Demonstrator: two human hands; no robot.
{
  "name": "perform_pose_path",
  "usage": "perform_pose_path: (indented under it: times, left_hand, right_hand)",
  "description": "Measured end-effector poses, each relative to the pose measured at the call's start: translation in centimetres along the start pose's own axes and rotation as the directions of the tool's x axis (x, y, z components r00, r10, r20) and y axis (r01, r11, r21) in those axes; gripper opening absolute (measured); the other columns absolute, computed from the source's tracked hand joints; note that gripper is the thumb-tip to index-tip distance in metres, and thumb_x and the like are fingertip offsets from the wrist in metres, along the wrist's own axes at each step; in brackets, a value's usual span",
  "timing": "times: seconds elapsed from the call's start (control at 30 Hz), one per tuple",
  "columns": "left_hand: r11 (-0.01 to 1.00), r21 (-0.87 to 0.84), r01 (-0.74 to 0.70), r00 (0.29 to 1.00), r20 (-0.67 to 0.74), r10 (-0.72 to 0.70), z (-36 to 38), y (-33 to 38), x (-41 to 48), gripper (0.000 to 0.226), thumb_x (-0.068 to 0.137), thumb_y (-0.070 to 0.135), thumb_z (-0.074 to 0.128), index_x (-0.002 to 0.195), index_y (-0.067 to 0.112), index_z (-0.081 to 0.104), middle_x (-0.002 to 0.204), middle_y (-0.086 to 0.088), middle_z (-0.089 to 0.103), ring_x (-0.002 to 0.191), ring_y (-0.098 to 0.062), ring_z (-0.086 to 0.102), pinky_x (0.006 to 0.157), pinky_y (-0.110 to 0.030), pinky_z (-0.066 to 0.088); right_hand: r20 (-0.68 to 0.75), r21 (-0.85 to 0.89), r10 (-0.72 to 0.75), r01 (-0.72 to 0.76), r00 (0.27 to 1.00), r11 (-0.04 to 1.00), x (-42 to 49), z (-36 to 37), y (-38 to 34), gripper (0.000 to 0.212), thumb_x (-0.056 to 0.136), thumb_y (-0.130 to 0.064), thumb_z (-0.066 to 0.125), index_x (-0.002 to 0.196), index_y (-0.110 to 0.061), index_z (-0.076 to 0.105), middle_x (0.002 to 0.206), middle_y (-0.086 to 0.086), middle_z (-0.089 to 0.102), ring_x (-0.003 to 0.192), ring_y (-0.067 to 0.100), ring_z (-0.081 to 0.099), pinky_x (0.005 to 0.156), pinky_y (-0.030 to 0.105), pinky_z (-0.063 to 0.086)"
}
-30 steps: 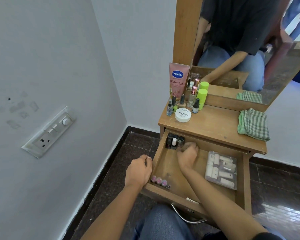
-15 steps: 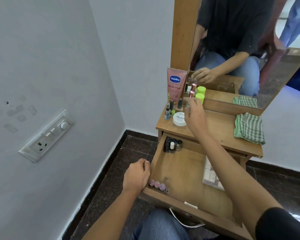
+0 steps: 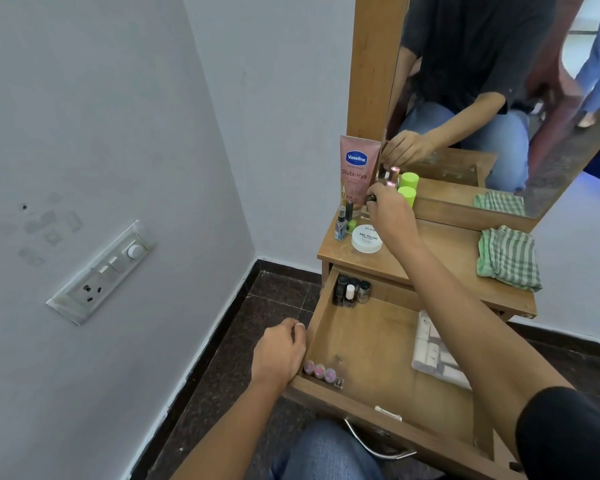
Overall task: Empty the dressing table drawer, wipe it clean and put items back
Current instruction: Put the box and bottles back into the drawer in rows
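A wooden dressing table stands in a corner of white walls on a dark tiled floor (image 3: pixel 274 299), its surface (image 3: pixel 440 251) backed by a mirror (image 3: pixel 499 81) and its drawer (image 3: pixel 368 344) pulled fully out.

The right grip (image 3: pixel 390 216) reaches over the drawer to the back left corner of the surface and pinches a small dark bottle (image 3: pixel 372 198) at its fingertips, just beside the pink Vaseline tube (image 3: pixel 357 168). The left grip (image 3: pixel 279 353) sits at the drawer's left wall, fingers curled against its outer side and tips on the rim.

Around the right grip, along the back edge of the surface, stand a pink-capped bottle (image 3: pixel 391 184) and a green-capped bottle (image 3: pixel 407 195). In front of the tube are a slim spray bottle (image 3: pixel 341 226) and a white round tub (image 3: pixel 367 239) marked nail polish. A green striped cloth (image 3: pixel 508 258) lies crumpled at the right edge, well apart from the bottles.

Inside the drawer, 4 small bottles (image 3: pixel 352 291) stand in the back left corner, 3 pink-topped pieces (image 3: pixel 319 371) line the front left corner, and a clear packet (image 3: pixel 433 355) of white pieces lies along the right side, partly hidden by the right forearm. A metal handle (image 3: pixel 378 448) curves below the drawer front. A switch plate (image 3: pixel 101 271) is set in the left wall.
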State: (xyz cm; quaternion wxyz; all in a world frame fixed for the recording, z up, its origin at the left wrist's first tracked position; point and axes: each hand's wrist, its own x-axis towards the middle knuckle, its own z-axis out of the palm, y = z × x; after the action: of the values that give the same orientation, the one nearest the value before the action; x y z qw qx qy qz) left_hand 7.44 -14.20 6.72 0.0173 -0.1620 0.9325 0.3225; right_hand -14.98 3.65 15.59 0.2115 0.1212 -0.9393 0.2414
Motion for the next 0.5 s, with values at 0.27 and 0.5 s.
perform_pose_path:
  times: [0.27, 0.5]
  left_hand:
    - [1.000, 0.014, -0.010, 1.000, -0.013, 0.010, 0.1, 0.0, 0.1, 0.030, 0.101, 0.034, 0.038, 0.100, 0.021, 0.065, 0.077, 0.006, 0.064, 0.067, -0.005, 0.058, 0.060, -0.026, 0.040]
    - [1.000, 0.003, -0.003, 1.000, -0.019, 0.003, 0.0, 0.1, 0.0, 0.030, 0.101, 0.033, 0.038, 0.100, 0.021, 0.066, 0.077, 0.005, 0.063, 0.067, -0.005, 0.056, 0.060, -0.026, 0.039]
  right_hand:
    - [-0.289, 0.208, -0.129, 0.194, 0.949, 0.959, -4.8, -6.7, -1.7, 0.013, 0.091, -0.012, 0.056, 0.101, -0.006, 0.060, 0.088, 0.006, 0.062, 0.077, 0.018, 0.057, 0.064, 0.029, 0.047]
    - [0.087, 0.175, 0.003, -0.018, 0.996, 0.984, -13.8, -3.2, -1.2, 0.008, 0.089, -0.015, 0.060, 0.096, -0.011, 0.061, 0.080, 0.000, 0.061, 0.071, 0.018, 0.059, 0.061, 0.027, 0.044]
